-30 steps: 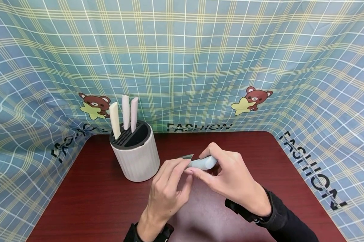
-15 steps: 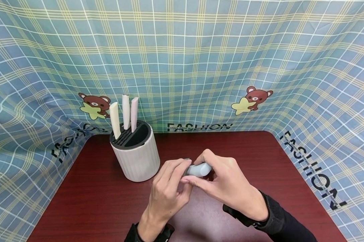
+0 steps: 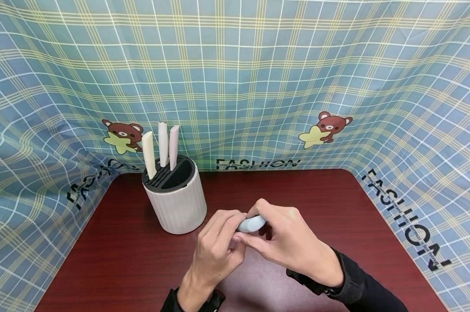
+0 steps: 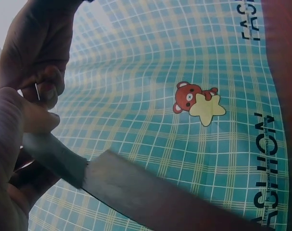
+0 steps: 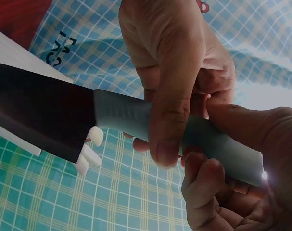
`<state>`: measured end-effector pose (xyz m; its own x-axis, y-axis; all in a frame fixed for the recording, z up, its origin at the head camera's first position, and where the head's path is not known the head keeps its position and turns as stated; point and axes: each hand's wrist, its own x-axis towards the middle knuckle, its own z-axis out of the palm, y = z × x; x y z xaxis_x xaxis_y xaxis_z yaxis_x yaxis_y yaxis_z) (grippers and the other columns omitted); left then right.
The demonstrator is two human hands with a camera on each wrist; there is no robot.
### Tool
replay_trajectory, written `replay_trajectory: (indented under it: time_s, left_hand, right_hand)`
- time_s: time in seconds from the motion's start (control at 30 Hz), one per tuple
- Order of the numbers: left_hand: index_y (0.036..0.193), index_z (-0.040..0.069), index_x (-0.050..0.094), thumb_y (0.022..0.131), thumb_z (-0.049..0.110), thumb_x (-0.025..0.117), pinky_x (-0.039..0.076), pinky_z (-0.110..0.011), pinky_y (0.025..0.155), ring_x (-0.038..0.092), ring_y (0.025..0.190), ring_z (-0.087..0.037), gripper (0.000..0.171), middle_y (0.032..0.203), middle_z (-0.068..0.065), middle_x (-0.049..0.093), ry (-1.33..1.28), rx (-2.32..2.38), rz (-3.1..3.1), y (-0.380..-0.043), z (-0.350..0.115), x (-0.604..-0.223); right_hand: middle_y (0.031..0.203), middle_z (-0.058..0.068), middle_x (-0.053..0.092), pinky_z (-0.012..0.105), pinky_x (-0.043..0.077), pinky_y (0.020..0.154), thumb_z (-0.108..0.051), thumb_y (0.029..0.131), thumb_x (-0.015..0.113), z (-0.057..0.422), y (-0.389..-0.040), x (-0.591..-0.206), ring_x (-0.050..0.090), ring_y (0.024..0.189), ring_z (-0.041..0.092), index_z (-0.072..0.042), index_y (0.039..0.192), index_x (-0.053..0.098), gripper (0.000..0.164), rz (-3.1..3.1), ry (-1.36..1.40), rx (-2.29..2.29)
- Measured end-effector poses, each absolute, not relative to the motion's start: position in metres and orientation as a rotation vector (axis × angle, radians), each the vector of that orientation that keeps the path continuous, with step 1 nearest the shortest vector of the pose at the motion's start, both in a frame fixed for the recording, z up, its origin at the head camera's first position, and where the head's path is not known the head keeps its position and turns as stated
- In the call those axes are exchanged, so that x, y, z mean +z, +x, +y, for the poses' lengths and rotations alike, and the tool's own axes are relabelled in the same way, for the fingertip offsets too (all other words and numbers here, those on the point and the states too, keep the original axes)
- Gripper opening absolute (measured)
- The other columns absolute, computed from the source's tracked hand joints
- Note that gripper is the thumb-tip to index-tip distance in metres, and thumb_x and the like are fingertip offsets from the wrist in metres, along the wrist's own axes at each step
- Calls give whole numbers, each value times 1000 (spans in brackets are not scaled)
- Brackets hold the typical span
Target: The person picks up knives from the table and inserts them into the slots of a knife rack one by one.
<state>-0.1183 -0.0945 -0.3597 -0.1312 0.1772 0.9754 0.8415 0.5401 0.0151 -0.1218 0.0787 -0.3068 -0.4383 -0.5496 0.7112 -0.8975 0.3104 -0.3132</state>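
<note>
A kitchen knife with a light blue handle [image 3: 252,224] is held between both hands in front of the person. My left hand [image 3: 215,247] grips the handle's middle, its thumb laid across one side in the right wrist view. Around the rear of the handle curl the fingers of my right hand [image 3: 297,245]. The wide blade [image 5: 40,113] stretches away from both hands in the right wrist view; the left wrist view shows the blade [image 4: 141,192] too. From the head view the hands hide the blade, and only the handle's end shows.
A white ribbed knife block [image 3: 176,210] with a black slotted top stands left of the hands. Three pale-handled knives are in it, including a cream one [image 3: 148,156]. The dark red table [image 3: 114,260] is bordered by a checked cloth [image 3: 235,86] behind and at the sides.
My right hand has moved left and slightly down towards my left hand. The knife has turned, so its blade has gone out of sight in the head view. My left hand stays nearly still.
</note>
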Motion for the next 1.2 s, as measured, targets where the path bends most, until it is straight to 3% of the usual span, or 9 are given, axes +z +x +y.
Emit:
replay_trajectory:
  time_s: [0.17, 0.7, 1.03, 1.2]
  left_hand:
    - [100, -6, 68, 100, 9, 56, 55, -26, 72, 65, 77, -19, 19, 90, -9, 68, -889, -725, -1644, -118, -95, -362]
    - [111, -6, 71, 99, 8, 61, 56, -26, 74, 68, 80, -19, 21, 95, -11, 72, -882, -741, -1663, -114, -96, -360]
    - [115, -8, 70, 101, 8, 59, 57, -26, 76, 69, 82, -20, 24, 96, -12, 72, -913, -746, -1651, -112, -99, -352]
    - [113, -9, 70, 100, 11, 62, 57, -27, 73, 68, 79, -21, 25, 94, -13, 72, -910, -727, -1623, -113, -101, -344]
  right_hand:
    - [72, -9, 58, 3, 35, 53, -19, 91, 76, 77, -123, -309, 46, 52, -1, -13, 92, 56, 21, -2101, 1299, 957]
    - [73, -8, 59, 3, 36, 53, -18, 92, 75, 79, -124, -307, 46, 53, -2, -12, 94, 56, 19, -2069, 1303, 993]
    - [75, -7, 59, 4, 36, 52, -22, 93, 74, 80, -120, -304, 43, 54, -3, -11, 100, 59, 19, -2025, 1274, 1037]
    - [79, -6, 62, 6, 39, 51, -21, 93, 74, 80, -118, -302, 46, 54, -3, -6, 111, 59, 28, -2000, 1268, 1113]
